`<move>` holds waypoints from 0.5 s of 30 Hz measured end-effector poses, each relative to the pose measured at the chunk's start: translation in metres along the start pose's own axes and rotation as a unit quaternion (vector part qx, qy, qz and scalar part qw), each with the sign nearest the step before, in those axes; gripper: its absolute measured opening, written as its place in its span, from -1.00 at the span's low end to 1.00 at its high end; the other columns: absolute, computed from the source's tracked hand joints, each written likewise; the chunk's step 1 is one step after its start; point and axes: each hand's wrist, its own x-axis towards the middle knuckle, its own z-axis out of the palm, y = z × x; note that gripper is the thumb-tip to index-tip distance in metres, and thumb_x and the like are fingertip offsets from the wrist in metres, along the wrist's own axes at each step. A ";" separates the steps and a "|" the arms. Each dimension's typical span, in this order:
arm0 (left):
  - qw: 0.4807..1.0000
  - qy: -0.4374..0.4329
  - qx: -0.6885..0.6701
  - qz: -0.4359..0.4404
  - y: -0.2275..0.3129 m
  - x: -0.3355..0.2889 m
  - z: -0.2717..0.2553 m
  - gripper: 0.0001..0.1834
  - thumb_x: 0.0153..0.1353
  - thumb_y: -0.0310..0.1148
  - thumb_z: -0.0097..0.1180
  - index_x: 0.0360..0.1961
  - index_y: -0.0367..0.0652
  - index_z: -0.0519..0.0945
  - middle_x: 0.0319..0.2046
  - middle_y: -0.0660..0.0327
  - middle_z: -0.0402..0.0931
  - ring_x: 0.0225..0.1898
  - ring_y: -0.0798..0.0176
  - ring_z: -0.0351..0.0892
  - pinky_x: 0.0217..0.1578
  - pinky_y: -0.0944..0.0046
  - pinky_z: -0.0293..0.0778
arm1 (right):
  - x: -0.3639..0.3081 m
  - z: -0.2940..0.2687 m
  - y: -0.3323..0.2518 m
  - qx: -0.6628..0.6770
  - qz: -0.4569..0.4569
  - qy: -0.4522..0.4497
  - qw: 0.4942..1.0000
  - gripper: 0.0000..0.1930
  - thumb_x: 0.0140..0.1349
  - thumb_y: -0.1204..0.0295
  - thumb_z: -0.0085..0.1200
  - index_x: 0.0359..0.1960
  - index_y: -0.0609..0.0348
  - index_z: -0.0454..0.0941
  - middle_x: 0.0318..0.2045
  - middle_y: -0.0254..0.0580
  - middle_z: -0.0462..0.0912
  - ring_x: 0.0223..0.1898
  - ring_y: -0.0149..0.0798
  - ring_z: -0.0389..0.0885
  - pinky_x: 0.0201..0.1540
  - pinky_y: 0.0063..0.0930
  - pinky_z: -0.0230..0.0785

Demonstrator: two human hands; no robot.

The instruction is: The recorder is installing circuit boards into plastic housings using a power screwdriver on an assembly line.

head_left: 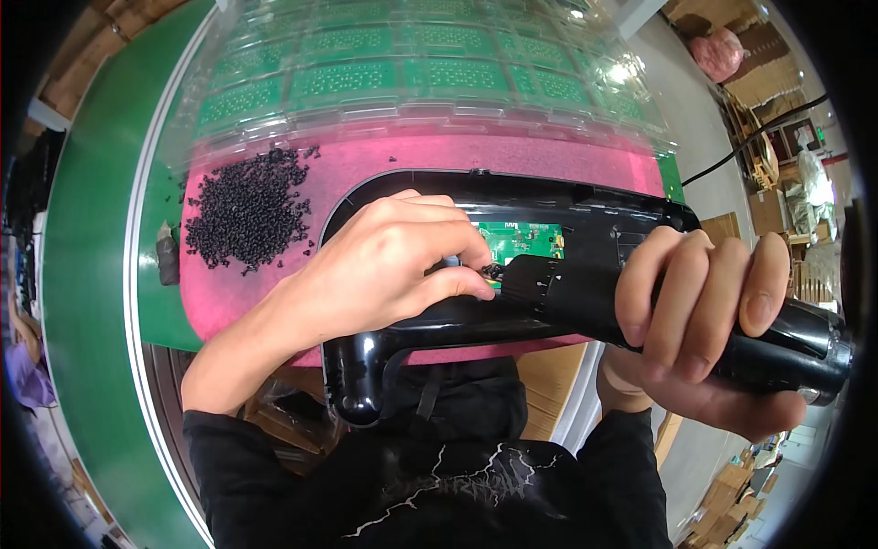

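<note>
My right hand (pixel 704 302) is wrapped round a black electric screwdriver (pixel 572 288), which lies tilted across the work with its nose pointing left. Below that nose a green circuit board (pixel 530 240) sits inside a black plastic housing (pixel 384 343) that has a leg-like part reaching toward me. Over the left part of the housing, my left hand (pixel 393 261) is closed, thumb and forefinger pinching right at the screwdriver's tip. What those fingers hold is too small and covered to make out. A heap of small black screws (pixel 247 210) lies to the left of the housing.
A pink mat (pixel 247 306) lies under the housing on a green table (pixel 91 274). Behind it spread clear plastic trays (pixel 412 78) with green panels in their compartments. A dark cable (pixel 754 137) hangs at the right, and cardboard boxes (pixel 732 494) stand on the floor.
</note>
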 end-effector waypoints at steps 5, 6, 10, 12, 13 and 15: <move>0.999 -0.007 0.048 0.009 -0.002 0.000 0.003 -0.77 -0.06 -0.50 0.36 -0.35 -0.28 0.58 -0.39 0.11 0.60 -0.30 0.03 0.61 -0.23 0.15 0.47 | 0.001 0.005 0.002 -0.009 0.013 0.030 0.999 -0.44 0.03 -0.08 0.31 -0.26 0.06 0.31 -0.68 -0.47 0.46 -0.76 -0.53 0.38 -0.62 -0.61 0.30; 0.998 -0.015 0.063 0.005 -0.002 -0.001 0.003 -0.77 -0.05 -0.51 0.36 -0.34 -0.27 0.58 -0.38 0.11 0.60 -0.28 0.04 0.60 -0.22 0.15 0.46 | 0.002 0.004 0.003 -0.001 0.027 0.022 0.999 -0.43 0.02 -0.09 0.32 -0.26 0.06 0.31 -0.68 -0.46 0.46 -0.76 -0.53 0.38 -0.63 -0.60 0.29; 0.996 -0.037 0.082 -0.012 -0.002 -0.004 0.001 -0.74 -0.05 -0.47 0.37 -0.30 -0.25 0.59 -0.36 0.14 0.61 -0.27 0.05 0.61 -0.20 0.14 0.46 | 0.002 -0.007 0.005 0.009 0.108 -0.023 0.994 -0.36 0.01 -0.18 0.30 -0.23 0.08 0.32 -0.59 -0.40 0.50 -0.68 -0.45 0.43 -0.54 -0.50 0.30; 0.996 -0.008 0.087 -0.007 -0.003 -0.002 0.003 -0.63 -0.08 -0.35 0.40 -0.22 -0.24 0.60 -0.29 0.14 0.61 -0.19 0.04 0.59 -0.15 0.15 0.46 | 0.001 -0.011 0.007 -0.010 0.136 -0.041 0.990 -0.33 0.02 -0.21 0.28 -0.21 0.12 0.32 -0.58 -0.36 0.51 -0.66 -0.42 0.45 -0.49 -0.48 0.32; 0.996 -0.008 0.087 -0.006 -0.001 0.000 0.002 -0.63 -0.08 -0.35 0.40 -0.22 -0.24 0.60 -0.29 0.14 0.61 -0.19 0.04 0.59 -0.15 0.15 0.46 | 0.001 -0.018 0.008 -0.022 0.145 -0.072 0.987 -0.31 0.02 -0.23 0.28 -0.20 0.13 0.33 -0.58 -0.34 0.51 -0.65 -0.41 0.46 -0.48 -0.47 0.33; 0.991 0.071 0.112 0.000 0.002 0.004 -0.001 -0.50 -0.12 -0.23 0.41 -0.14 -0.24 0.59 -0.21 0.12 0.60 -0.10 0.03 0.55 -0.10 0.17 0.46 | -0.002 -0.016 0.012 -0.034 0.143 -0.057 0.988 -0.29 0.00 -0.24 0.29 -0.20 0.15 0.34 -0.58 -0.34 0.50 -0.63 -0.41 0.46 -0.48 -0.47 0.33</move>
